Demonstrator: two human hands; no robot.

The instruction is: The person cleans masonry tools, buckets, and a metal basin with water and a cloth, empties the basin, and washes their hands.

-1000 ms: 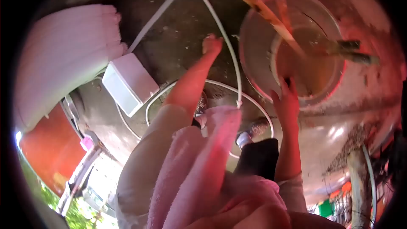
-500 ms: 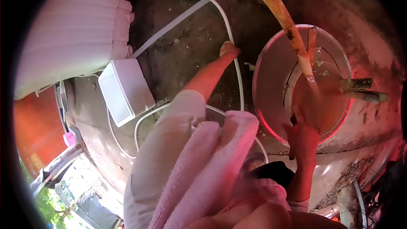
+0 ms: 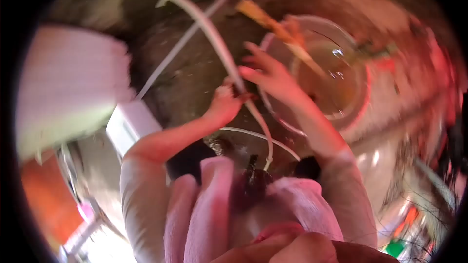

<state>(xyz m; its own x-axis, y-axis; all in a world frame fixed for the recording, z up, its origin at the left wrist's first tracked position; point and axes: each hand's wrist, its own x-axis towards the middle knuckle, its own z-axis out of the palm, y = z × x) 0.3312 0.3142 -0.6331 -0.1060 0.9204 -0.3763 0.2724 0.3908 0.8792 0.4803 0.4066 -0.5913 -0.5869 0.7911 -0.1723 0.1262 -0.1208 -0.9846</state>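
Observation:
A pale hose (image 3: 210, 31) arches up from the ground in front of me, its free end curving to the upper left. My left hand (image 3: 225, 104) is closed around it at about mid-length. Just right of the hose, my right hand (image 3: 275, 80) is open with its fingers spread and points toward it; nothing shows in that hand. Behind the right forearm stands a round basin (image 3: 363, 109) of cloudy water. A wooden stick (image 3: 265, 17) leans in the basin, its lower end in the water. Motion blurs the edges of both hands.
At the left a white plastic box (image 3: 131, 124) stands below a large pale sack-like bundle (image 3: 73, 87). A straight pale pipe (image 3: 170, 56) lies behind the hose on the dark, wet-looking floor. A pink towel (image 3: 214, 190) hangs over my chest.
My right hand has left the basin and moved up and left to beside the hose. My left hand has brought the hose nearer to me. The view has shifted.

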